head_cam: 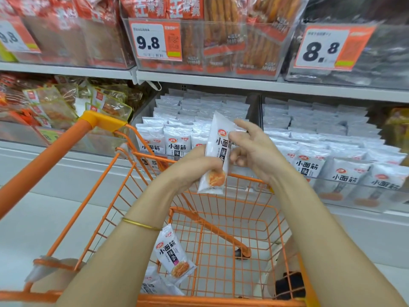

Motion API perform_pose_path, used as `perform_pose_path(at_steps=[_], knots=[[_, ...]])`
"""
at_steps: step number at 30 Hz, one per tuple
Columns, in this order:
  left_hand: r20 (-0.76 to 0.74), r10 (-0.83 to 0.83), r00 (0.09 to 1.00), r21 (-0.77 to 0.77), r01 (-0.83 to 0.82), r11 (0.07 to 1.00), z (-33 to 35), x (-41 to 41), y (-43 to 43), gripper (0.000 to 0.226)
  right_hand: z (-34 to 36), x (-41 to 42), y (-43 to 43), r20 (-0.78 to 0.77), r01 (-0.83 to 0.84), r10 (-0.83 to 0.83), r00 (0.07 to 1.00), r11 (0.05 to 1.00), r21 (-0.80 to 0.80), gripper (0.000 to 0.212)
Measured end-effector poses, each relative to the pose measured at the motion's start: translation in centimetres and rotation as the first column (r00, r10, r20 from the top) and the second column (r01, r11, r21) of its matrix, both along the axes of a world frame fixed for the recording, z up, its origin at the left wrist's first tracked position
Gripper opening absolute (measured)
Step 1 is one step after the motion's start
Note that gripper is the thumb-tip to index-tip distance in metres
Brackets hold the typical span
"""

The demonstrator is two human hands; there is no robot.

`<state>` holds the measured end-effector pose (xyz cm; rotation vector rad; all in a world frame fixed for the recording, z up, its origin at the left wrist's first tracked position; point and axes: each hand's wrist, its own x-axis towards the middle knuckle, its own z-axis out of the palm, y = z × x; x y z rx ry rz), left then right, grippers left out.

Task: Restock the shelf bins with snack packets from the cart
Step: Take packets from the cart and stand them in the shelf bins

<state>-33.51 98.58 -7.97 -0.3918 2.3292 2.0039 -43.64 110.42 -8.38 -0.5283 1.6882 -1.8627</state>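
L hand (194, 168) grips packet (218, 138) above cart (51, 156); full shelf packs (177, 140) behind.

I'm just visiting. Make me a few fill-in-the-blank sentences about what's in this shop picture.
The raised packet is mostly ___.
The cart is coloured ___.
The price tag at upper right reads ___.
A thin bracelet circles the ___ wrist.
Missing words: white; orange; 8.8; left.
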Motion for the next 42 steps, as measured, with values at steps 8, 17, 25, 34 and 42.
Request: perform_pose_path(at_steps=[8,17,25,34,42], knots=[[0.066,-0.001,0.998,-0.099,0.008,0.995,-0.8,-1.7,-1.2,0.033,2.8,-4.0,-0.2,-0.31,0.314,-0.272,0.911,0.945,0.094,0.017],[0.222,0.046,0.974,-0.193,-0.002,0.981,-3.8,0.3,-2.4,0.023,0.3,-5.2,-2.2,-0.712,0.597,-0.253,0.655,0.751,0.281,0.005],[0.377,-0.043,0.925,-0.315,0.172,0.933,-5.9,1.8,-3.7,0.017,-2.2,-5.3,-5.1,-0.692,0.562,-0.003,0.722,0.585,0.584,0.025],[0.533,0.143,0.834,-0.674,0.317,0.667,-10.0,2.9,-6.4,0.024,-1.8,-3.6,-4.9,-0.685,0.577,-0.047,0.727,0.581,0.573,0.038],[0.643,0.17,0.747,-0.686,0.462,0.563,-14.4,3.9,-6.7,0.036,-2.0,1.3,-3.6,-0.843,0.569,-0.068,0.533,0.766,0.298,0.031]])
